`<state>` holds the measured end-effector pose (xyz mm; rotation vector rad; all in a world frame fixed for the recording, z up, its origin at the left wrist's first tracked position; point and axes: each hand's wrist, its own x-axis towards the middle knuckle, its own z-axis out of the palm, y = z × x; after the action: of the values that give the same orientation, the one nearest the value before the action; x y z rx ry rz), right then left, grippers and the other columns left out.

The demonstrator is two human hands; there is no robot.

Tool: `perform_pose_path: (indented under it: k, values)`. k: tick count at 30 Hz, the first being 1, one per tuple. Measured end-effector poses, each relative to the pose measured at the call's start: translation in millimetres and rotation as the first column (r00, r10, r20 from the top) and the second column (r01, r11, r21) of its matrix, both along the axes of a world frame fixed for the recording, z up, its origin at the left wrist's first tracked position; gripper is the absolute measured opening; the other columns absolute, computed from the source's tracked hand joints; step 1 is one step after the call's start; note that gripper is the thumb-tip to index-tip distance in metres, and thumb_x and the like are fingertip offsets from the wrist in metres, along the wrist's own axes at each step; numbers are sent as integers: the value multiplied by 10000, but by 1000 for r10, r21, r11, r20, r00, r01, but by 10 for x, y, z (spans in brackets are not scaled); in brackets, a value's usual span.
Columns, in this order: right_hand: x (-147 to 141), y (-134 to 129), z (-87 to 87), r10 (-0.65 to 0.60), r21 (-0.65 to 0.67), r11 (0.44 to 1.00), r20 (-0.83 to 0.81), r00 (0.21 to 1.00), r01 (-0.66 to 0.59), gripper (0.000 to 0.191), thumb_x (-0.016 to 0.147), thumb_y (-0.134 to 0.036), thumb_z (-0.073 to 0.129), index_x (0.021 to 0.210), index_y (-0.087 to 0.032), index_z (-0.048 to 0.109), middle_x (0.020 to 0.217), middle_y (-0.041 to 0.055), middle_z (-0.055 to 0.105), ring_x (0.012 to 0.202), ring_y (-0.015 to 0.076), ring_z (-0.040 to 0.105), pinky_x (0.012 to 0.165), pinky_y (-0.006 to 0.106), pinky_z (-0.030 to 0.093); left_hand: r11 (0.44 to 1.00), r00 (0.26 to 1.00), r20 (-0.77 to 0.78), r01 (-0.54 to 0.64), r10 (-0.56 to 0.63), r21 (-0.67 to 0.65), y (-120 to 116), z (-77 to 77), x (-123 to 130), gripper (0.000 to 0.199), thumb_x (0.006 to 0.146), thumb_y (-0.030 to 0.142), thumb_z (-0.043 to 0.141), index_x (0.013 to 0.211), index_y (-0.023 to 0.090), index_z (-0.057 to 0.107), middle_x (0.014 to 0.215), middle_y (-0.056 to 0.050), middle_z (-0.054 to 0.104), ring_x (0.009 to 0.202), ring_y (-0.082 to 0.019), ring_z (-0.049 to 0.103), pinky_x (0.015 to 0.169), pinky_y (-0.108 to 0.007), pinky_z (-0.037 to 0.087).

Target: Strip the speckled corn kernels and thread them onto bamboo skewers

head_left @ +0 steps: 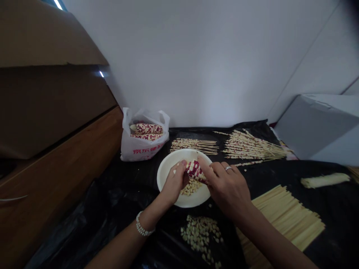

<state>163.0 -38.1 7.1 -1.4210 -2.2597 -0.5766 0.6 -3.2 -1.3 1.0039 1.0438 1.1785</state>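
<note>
A red-and-white speckled corn cob (195, 171) is held between my two hands, tilted above a white bowl (164, 175). My left hand (176, 179) closes on the cob's left end, a pale kernel showing by the thumb. The fingers of my right hand (228, 183) wrap around the right end, with the thumb pressed along the cob's top. Loose pale kernels (190, 187) lie in the bowl under the cob. Another spread of kernels (200, 235) rests on the black plastic sheet (120, 201) in front of the bowl.
Behind left stands a white plastic bag (143, 147) with speckled cobs (147, 129). Skewers threaded with kernels lie in a smaller bunch (193, 145) and a larger bunch (246, 145). Bare sticks (288, 213) and a pale bundle (325, 180) lie right. Cardboard (50, 93) rises left, a white box (322, 127) right.
</note>
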Motion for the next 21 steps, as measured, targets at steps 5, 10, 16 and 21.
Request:
perform_pose_path:
  k: [5, 10, 16, 21]
  values:
    - [-47, -26, -13, -16, -88, 996, -81, 997, 9, 528, 856, -150, 603, 1375, -167, 506, 848, 70, 642, 761, 244, 553, 689, 360, 369, 996, 997, -39, -69, 71, 58, -18, -97, 13, 400, 796, 559, 589, 679, 183, 523, 632, 25, 498, 569, -109, 424, 518, -226, 357]
    - [-60, -51, 13, -24, -232, 973, -165, 986, -15, 624, 749, -80, 593, 1362, -151, 506, 912, 91, 678, 801, 258, 607, 715, 357, 429, 998, 999, 13, -41, 40, 55, -20, -163, 4, 435, 780, 597, 594, 687, 180, 510, 636, 28, 490, 571, -103, 419, 521, -217, 364]
    - [-19, 7, 15, -19, -410, 891, -460, 888, -193, 623, 715, -85, 549, 1321, -217, 491, 1051, 61, 717, 877, 237, 662, 744, 318, 465, 999, 998, 67, -4, 1, 37, -65, -143, 50, 380, 797, 545, 609, 756, 178, 519, 665, 28, 504, 580, -94, 449, 547, -211, 385]
    - [63, 77, 14, -59, -400, 905, -457, 887, -146, 625, 718, -99, 546, 1322, -248, 488, 1070, 54, 716, 900, 245, 670, 734, 312, 444, 987, 975, 160, 159, -155, -16, -33, -96, 20, 286, 834, 402, 583, 713, 200, 421, 523, 87, 349, 421, -44, 258, 413, -179, 193]
